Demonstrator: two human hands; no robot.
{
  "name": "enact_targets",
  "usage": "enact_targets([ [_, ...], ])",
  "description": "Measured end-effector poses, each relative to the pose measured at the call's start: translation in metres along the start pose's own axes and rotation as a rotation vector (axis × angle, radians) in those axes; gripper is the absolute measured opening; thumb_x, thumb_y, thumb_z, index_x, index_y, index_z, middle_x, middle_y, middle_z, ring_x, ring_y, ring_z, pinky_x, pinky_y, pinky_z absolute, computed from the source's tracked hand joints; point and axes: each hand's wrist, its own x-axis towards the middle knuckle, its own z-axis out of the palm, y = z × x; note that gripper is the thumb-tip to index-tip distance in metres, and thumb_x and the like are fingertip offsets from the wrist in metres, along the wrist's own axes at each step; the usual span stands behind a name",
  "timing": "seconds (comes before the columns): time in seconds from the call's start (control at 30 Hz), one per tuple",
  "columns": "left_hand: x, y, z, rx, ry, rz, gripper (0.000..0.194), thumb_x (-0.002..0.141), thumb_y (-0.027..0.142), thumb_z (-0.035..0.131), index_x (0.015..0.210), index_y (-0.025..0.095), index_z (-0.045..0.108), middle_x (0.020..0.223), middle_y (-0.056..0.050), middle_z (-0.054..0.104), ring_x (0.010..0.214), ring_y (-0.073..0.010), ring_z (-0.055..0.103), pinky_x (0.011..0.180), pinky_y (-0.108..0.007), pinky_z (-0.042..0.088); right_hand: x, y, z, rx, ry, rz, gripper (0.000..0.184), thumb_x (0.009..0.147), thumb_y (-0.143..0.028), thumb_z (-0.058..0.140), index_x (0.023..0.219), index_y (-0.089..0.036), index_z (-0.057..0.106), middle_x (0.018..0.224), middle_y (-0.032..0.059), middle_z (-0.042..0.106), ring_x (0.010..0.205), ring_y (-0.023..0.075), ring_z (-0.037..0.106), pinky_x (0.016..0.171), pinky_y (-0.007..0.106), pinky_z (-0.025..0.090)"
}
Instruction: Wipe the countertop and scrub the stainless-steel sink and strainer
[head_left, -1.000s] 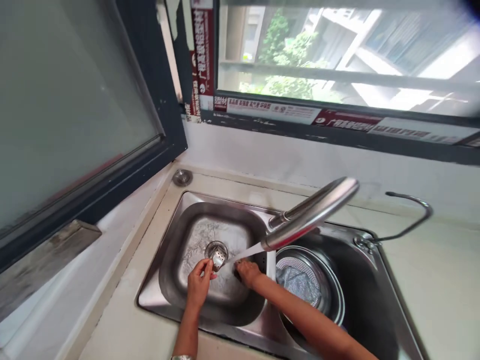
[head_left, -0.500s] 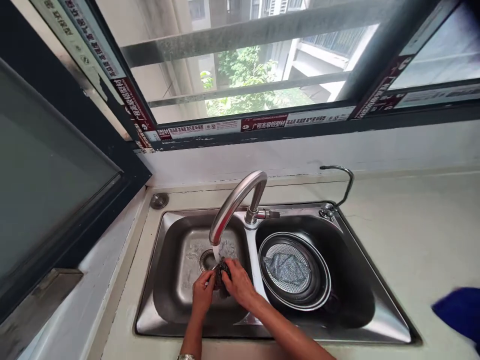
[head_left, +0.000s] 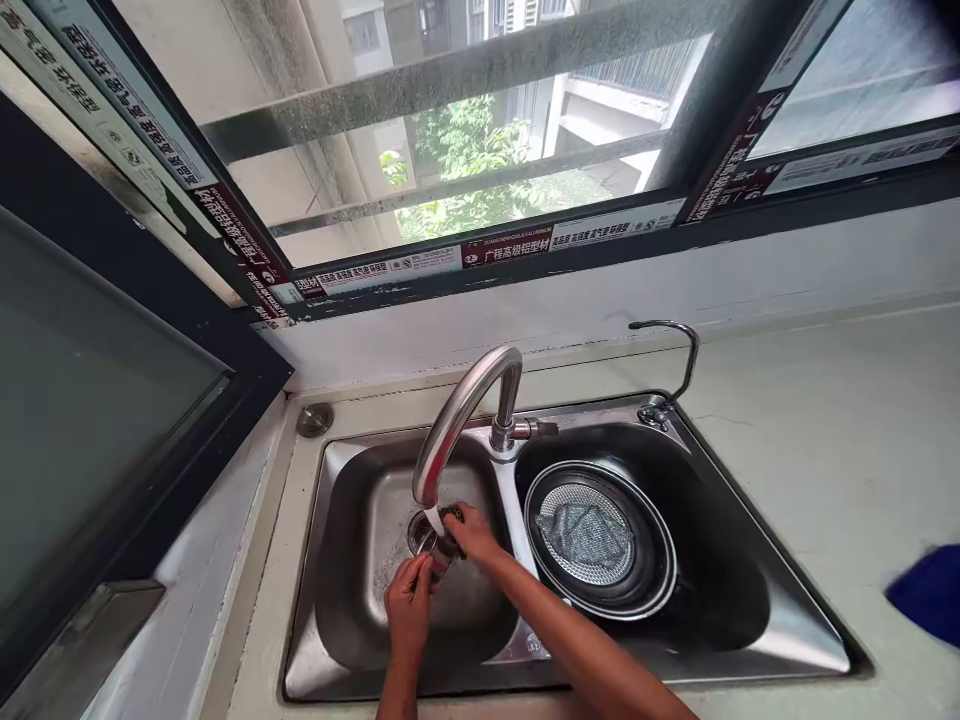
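Left hand [head_left: 409,600] still pinches the strainer [head_left: 442,556] at lower centre; right hand [head_left: 474,534] clutches a dark scrubber [head_left: 453,513], showing less than before, partly hidden.

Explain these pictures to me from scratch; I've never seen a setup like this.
There is no machine: a person works with two bare hands. Every picture comes from one camera worn on that person's head, looking forward and down. Below is a double-basin silver metal sink set in a pale cream counter. Water runs from a curved silver tap into the left basin. There, the left hand pinches a small silvery metal piece, its details blurred; the right hand holds a dark, rough-looking scrubber close by. The right basin holds a dark round vessel with a silver perforated strainer inside, and crumpled grey mesh-like material in that. A deep-blue item lies at the right edge.
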Motion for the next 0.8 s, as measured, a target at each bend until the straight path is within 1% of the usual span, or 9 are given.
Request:
enact_targets([
  [0.13,0.007,-0.006,-0.005,0.073,0.058,-0.014,0.053,0.076,0.069,0.055,0.087,0.022,0.077,0.095,-0.01,0.075,0.092,-0.0267,0.07,0.088,-0.046,0.058,-0.04,0.005,0.027,-0.005,-0.01,-0.063,0.031,0.087,-0.026,0.047,0.113,-0.018,0.062,0.098,0.0085,0.071,0.093,0.0224,0.066,0.085,0.032,0.05],
  [0.2,0.007,-0.007,-0.006,0.085,0.047,-0.019,0.05,0.076,0.068,0.058,0.085,0.023,0.077,0.094,-0.01,0.075,0.093,-0.027,0.069,0.093,-0.048,0.055,-0.046,0.012,0.034,-0.026,0.023,-0.086,0.029,0.088,-0.025,0.044,0.11,-0.02,0.062,0.099,0.0075,0.071,0.093,0.0218,0.066,0.086,0.032,0.05],
  [0.27,0.005,-0.006,-0.005,0.078,0.018,-0.022,0.05,0.076,0.067,0.058,0.086,0.022,0.077,0.093,-0.009,0.075,0.088,-0.0254,0.07,0.082,-0.044,0.06,-0.037,0.02,0.033,-0.055,0.066,-0.052,0.027,0.088,-0.023,0.043,0.106,-0.019,0.062,0.097,0.0082,0.071,0.094,0.0228,0.066,0.086,0.033,0.05],
  [0.37,0.0,-0.002,0.002,0.05,-0.021,-0.027,0.053,0.08,0.067,0.053,0.09,0.02,0.076,0.092,-0.009,0.073,0.077,-0.0214,0.069,0.062,-0.034,0.061,-0.008,0.032,0.021,-0.067,0.108,0.048,0.026,0.085,-0.02,0.045,0.104,-0.016,0.062,0.092,0.0107,0.071,0.092,0.0249,0.067,0.084,0.035,0.05],
  [0.4,-0.001,0.0,0.004,0.047,-0.028,-0.028,0.053,0.081,0.066,0.053,0.091,0.019,0.075,0.092,-0.009,0.072,0.076,-0.0205,0.068,0.06,-0.033,0.06,0.001,0.034,0.017,-0.065,0.12,0.067,0.026,0.083,-0.019,0.047,0.104,-0.016,0.062,0.091,0.0109,0.071,0.092,0.025,0.067,0.084,0.035,0.05],
  [0.5,-0.002,0.002,0.009,0.075,-0.024,-0.019,0.046,0.078,0.063,0.06,0.089,0.02,0.075,0.092,-0.008,0.071,0.079,-0.0198,0.067,0.068,-0.033,0.06,0.011,0.04,0.007,-0.044,0.145,0.065,0.026,0.08,-0.018,0.051,0.104,-0.017,0.061,0.097,0.0097,0.07,0.097,0.0237,0.066,0.088,0.033,0.049],
  [0.57,-0.001,0.0,0.009,0.105,-0.002,-0.028,0.041,0.077,0.059,0.064,0.09,0.022,0.075,0.089,-0.007,0.07,0.075,-0.0184,0.064,0.071,-0.033,0.059,0.004,0.043,0.004,-0.029,0.164,0.045,0.028,0.083,-0.019,0.048,0.108,-0.016,0.06,0.104,0.0106,0.069,0.102,0.0234,0.064,0.092,0.034,0.048],
  [0.67,0.001,-0.005,0.007,0.121,0.044,-0.078,0.04,0.077,0.054,0.066,0.102,0.023,0.071,0.085,-0.004,0.069,0.066,-0.0151,0.061,0.067,-0.032,0.058,-0.016,0.045,-0.003,-0.013,0.181,0.009,0.03,0.087,-0.023,0.044,0.114,-0.016,0.057,0.113,0.0128,0.064,0.109,0.0237,0.06,0.098,0.037,0.047],
  [0.8,0.002,-0.007,0.006,0.104,0.088,-0.139,0.053,0.075,0.051,0.068,0.118,0.021,0.06,0.087,-0.002,0.069,0.061,-0.0128,0.061,0.065,-0.03,0.056,-0.045,0.036,-0.017,0.037,0.222,-0.208,0.029,0.094,-0.03,0.04,0.117,-0.02,0.056,0.116,0.0113,0.056,0.108,0.0219,0.059,0.096,0.038,0.05],
])
